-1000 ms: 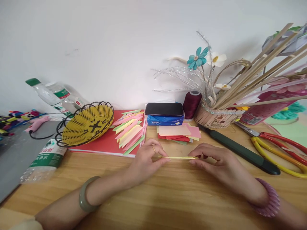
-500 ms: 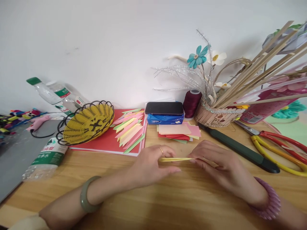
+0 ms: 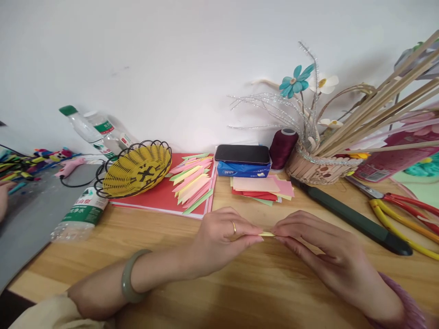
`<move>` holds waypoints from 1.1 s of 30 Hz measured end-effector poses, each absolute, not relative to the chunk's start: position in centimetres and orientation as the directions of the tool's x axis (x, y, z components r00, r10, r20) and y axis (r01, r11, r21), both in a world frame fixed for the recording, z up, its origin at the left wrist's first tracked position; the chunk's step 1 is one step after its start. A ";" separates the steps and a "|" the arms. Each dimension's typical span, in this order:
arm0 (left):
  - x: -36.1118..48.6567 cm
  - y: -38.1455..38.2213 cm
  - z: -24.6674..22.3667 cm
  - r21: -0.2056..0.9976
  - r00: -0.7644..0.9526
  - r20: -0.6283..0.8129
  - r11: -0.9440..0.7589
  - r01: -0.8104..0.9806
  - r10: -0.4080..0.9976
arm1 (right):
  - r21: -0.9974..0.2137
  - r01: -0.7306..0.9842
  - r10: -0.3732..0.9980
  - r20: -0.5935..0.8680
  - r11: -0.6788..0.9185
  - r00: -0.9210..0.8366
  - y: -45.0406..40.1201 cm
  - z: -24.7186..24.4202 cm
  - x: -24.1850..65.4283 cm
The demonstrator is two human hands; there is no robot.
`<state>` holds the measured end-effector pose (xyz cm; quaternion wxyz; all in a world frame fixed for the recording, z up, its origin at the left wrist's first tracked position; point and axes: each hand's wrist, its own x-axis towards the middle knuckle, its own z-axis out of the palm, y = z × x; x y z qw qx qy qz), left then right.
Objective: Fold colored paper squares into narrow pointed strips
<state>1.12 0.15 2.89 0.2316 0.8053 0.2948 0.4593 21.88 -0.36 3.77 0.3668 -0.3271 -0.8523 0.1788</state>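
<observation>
A narrow folded strip of yellow paper [image 3: 266,234] is stretched between my two hands over the wooden table. My left hand [image 3: 224,235], with a ring and a green bangle, pinches its left end. The right end is pinched by my right hand [image 3: 315,246]. Most of the strip is hidden by my fingers. Just behind my hands is a stack of coloured paper slips [image 3: 257,185]. Folded paper pieces [image 3: 194,180] in pink, yellow and green lie on a red sheet [image 3: 156,201] to the left.
Behind stand a phone [image 3: 242,154] on a blue packet [image 3: 242,169], a maroon thread spool [image 3: 283,148] and a decorated basket [image 3: 315,169]. A dark green tool [image 3: 353,217] and scissors [image 3: 394,219] lie right. Left are a yellow basket [image 3: 137,171], bottles [image 3: 80,212] and another person's hand [image 3: 4,196].
My left fingers have closed on the left end of the yellow paper, and my hands are closer together. The view has shifted left, and another person's hand shows at the left edge.
</observation>
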 end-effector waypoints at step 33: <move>-3.3 0.0 6.3 0.850 0.288 0.147 -0.270 0.453 0.946 | -0.624 0.600 0.812 0.099 0.501 -0.575 -0.9 3.8 22.3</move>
